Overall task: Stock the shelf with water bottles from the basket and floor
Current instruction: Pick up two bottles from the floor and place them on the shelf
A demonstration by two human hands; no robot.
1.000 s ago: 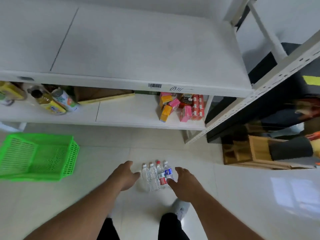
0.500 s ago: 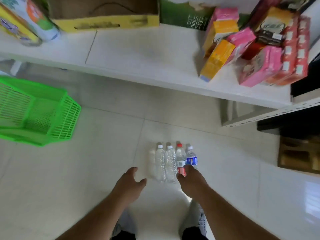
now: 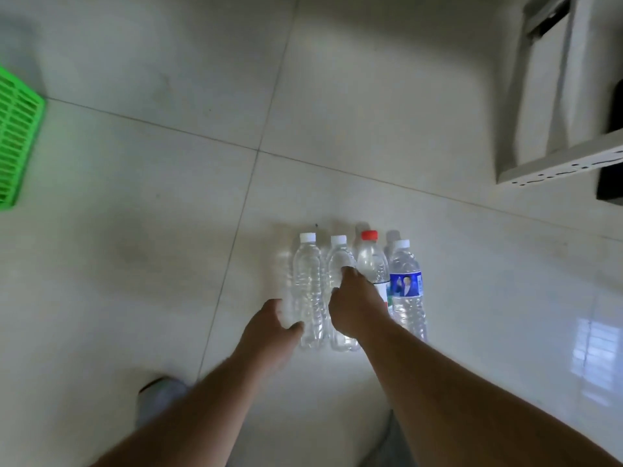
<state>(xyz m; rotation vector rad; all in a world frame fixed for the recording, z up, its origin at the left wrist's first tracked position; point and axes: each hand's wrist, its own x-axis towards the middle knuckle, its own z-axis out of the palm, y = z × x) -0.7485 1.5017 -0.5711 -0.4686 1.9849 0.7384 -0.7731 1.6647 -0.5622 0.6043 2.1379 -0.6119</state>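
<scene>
Several water bottles stand in a row on the tiled floor. From the left they are a clear white-capped bottle [image 3: 308, 281], a second white-capped bottle [image 3: 338, 261], a red-capped bottle [image 3: 371, 261] and a blue-labelled bottle [image 3: 406, 288]. My left hand [image 3: 269, 328] curls round the lower part of the leftmost bottle, thumb in front of it. My right hand [image 3: 355, 306] closes on the second bottle, forefinger up its right side, and hides the red-capped bottle's label. The shelf boards are out of view.
A corner of the green plastic basket [image 3: 17, 136] shows at the left edge. The shelf's grey metal foot and upright [image 3: 553, 163] stand at the upper right. My shoe [image 3: 158, 396] is on the floor at the lower left.
The view has dropped closer to the floor, so the shelf and its goods have left the frame. Both hands moved forward onto the bottles; before, the left hand hung open short of them.
</scene>
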